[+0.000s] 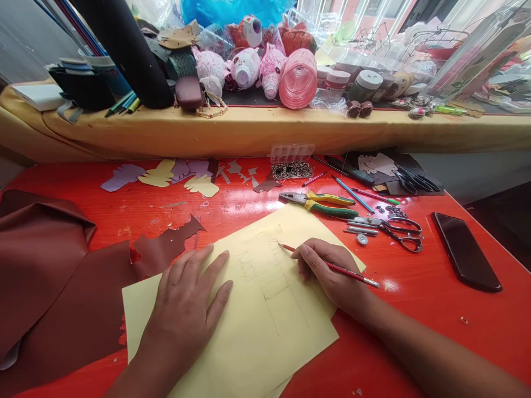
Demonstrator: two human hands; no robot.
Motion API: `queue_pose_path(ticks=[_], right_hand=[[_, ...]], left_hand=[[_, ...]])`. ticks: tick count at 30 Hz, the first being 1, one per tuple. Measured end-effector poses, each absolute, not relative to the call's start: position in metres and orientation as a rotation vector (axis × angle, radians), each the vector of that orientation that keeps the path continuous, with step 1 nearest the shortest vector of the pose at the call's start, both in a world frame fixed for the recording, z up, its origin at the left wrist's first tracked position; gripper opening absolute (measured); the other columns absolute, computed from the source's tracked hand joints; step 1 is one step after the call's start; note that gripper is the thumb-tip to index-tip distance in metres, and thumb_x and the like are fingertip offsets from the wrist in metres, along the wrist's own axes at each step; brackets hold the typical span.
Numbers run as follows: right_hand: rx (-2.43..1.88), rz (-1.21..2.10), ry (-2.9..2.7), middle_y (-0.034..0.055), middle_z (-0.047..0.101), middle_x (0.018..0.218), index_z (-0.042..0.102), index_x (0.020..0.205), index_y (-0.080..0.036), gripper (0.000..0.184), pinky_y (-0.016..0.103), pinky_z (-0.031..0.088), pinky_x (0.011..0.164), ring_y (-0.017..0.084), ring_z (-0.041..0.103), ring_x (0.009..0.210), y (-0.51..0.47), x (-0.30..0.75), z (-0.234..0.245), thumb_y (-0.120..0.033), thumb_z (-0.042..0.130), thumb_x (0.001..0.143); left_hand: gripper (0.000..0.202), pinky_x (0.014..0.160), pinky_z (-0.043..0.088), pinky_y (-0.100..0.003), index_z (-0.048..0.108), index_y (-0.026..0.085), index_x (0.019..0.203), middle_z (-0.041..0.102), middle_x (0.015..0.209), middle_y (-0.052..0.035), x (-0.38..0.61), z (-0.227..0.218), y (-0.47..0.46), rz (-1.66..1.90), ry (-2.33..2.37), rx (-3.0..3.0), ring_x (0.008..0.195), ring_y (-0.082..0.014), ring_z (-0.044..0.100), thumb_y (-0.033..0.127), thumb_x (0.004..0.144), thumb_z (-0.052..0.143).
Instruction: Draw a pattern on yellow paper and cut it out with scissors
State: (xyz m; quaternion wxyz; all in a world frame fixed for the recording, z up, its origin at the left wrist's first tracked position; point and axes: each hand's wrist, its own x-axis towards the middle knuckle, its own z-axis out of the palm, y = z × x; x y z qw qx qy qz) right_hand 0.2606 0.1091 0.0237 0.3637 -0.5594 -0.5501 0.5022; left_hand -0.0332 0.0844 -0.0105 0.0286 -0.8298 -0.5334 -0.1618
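Pale yellow paper sheets [236,342] overlap on the red table, and thin pencil lines mark the top one in a long rectangular outline with a smaller faint figure to its left. My left hand [186,301] lies flat on the paper with fingers spread. A red pencil [348,271] is gripped in my right hand [327,268], its tip touching or just over the upper part of the outline. The side of that hand rests on the sheet's right part. Pliers with yellow and green handles [319,203] lie just past the paper's far edge.
Brown leather [53,293] covers the table's left side. Scissors [398,229], a black phone [467,251] and a small compartment box [292,166] lie around the paper. Behind them, a cloth-covered ledge [257,130] holds jars and pink bottle figures [244,69].
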Motion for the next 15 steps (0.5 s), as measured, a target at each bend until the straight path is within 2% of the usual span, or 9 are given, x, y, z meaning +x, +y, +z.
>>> queue_pose_path(ticks=[15], right_hand=[[-1.458, 1.242, -1.511, 0.0014, 0.067, 0.069, 0.073, 0.084, -0.021, 0.037, 0.031, 0.05, 0.061, 0.018, 0.064, 0.061, 0.1087, 0.26, 0.027, -0.044, 0.055, 0.108]], left_hand=[[0.042, 0.106, 0.045, -0.058, 0.058, 0.02, 0.146, 0.061, 0.144, -0.017, -0.0341, -0.0094, 0.0845, -0.5, -1.635, -2.557, 0.132, -0.0387, 0.052, 0.036, 0.11, 0.044]])
